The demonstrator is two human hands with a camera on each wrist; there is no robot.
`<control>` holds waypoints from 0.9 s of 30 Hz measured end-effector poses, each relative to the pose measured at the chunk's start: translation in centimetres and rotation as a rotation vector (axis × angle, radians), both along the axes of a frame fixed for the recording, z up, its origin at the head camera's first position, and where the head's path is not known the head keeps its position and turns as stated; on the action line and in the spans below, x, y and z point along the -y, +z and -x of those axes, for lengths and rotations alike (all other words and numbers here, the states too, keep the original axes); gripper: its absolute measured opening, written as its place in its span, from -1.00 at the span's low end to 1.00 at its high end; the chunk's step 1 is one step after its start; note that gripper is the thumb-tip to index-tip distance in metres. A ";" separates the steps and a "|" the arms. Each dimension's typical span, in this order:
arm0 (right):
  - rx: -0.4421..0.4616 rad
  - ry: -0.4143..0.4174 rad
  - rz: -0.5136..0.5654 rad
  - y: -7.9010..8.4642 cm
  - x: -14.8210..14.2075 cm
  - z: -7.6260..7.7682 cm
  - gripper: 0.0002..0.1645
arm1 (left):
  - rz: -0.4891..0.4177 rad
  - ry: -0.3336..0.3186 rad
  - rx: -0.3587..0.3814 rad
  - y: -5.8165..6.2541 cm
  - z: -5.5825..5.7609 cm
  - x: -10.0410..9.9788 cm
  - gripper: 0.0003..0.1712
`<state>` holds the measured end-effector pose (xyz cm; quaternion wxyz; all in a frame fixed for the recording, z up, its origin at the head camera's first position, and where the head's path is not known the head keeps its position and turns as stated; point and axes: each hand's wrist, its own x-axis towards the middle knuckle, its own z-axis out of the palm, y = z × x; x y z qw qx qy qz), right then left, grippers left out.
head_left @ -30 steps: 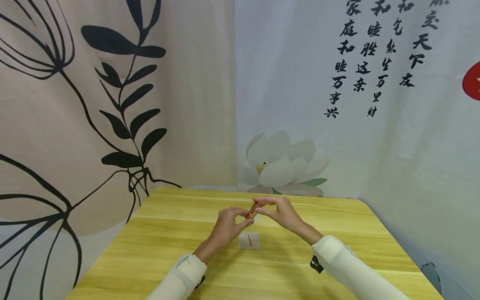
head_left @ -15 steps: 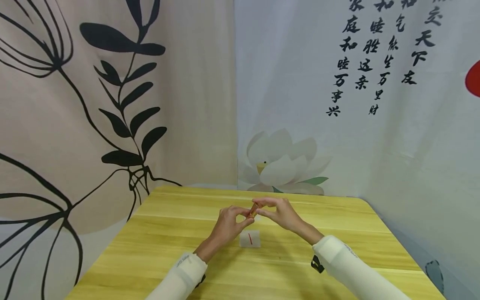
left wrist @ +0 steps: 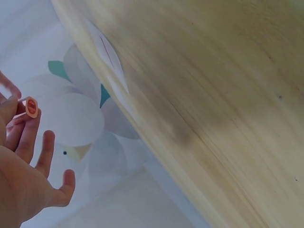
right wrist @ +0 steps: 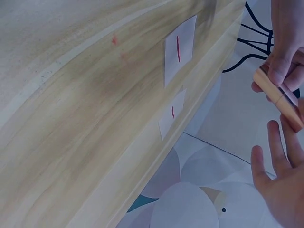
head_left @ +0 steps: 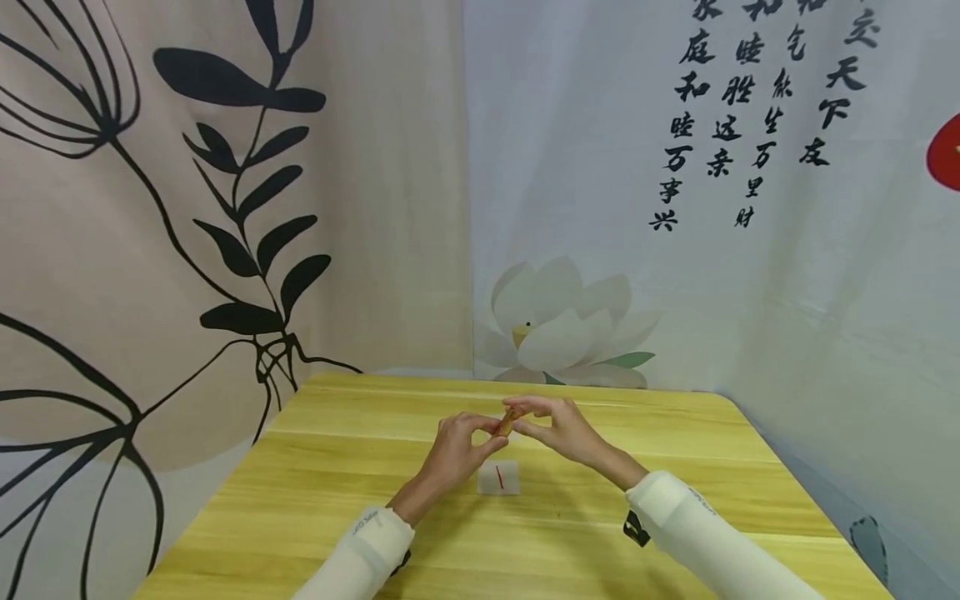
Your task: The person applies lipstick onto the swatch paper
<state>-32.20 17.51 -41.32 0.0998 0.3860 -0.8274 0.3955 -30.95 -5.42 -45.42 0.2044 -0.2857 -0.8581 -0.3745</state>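
A small copper-coloured tube with a seam across its middle, looking like a capped lipstick (right wrist: 275, 92), is held up over the far part of the table. My left hand (head_left: 453, 450) pinches its lower end between thumb and fingers. At the upper end, my right hand (head_left: 566, 429) grips it with thumb and fingertips. In the left wrist view one end of the lipstick (left wrist: 31, 108) faces the camera, showing a pale orange rim around a red centre. Fingers cover much of its sides.
A white paper card (head_left: 498, 477) with a red stroke lies on the wooden table (head_left: 360, 467) below the hands. Farther back is a second marked card (right wrist: 172, 114), mostly hidden by the hands in the head view. A printed cloth backdrop (head_left: 397, 208) hangs behind the table.
The lipstick has turned slightly between the fingers, and the light on it differs. Both hands stay nearly in place, while the head view has shifted a little.
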 end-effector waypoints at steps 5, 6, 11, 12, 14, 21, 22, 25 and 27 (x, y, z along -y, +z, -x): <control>0.007 -0.017 0.014 -0.2 0.1 0.0 -0.49 | -0.016 -0.017 0.001 0.0 -0.1 -0.2 -0.78; 0.006 -0.019 0.019 -0.2 0.1 0.0 -0.49 | -0.022 -0.018 0.004 0.0 -0.1 -0.2 -0.78; 0.020 -0.037 0.050 -0.3 0.0 0.0 -0.51 | -0.030 -0.012 0.014 0.1 -0.2 -0.4 -0.76; 0.022 -0.040 0.056 -0.3 -0.1 0.0 -0.52 | -0.026 -0.009 0.018 0.1 -0.1 -0.4 -0.75; 0.022 -0.053 0.062 -0.3 -0.2 0.0 -0.55 | -0.022 -0.003 0.023 0.1 -0.1 -0.4 -0.73; 0.003 -0.099 0.062 -0.6 -1.5 0.1 -0.61 | 0.003 0.039 0.054 -0.1 -0.1 0.4 -0.63; 0.002 -0.108 0.056 -0.8 -1.9 0.1 -0.62 | 0.005 0.050 0.061 -0.2 0.0 0.7 -0.62; -0.008 -0.142 0.037 -1.7 -3.4 0.2 -0.63 | 0.015 0.077 0.080 -0.8 0.2 1.5 -0.59; -0.013 -0.162 0.022 -2.3 -4.5 0.3 -0.64 | 0.016 0.087 0.096 -1.1 0.2 2.2 -0.57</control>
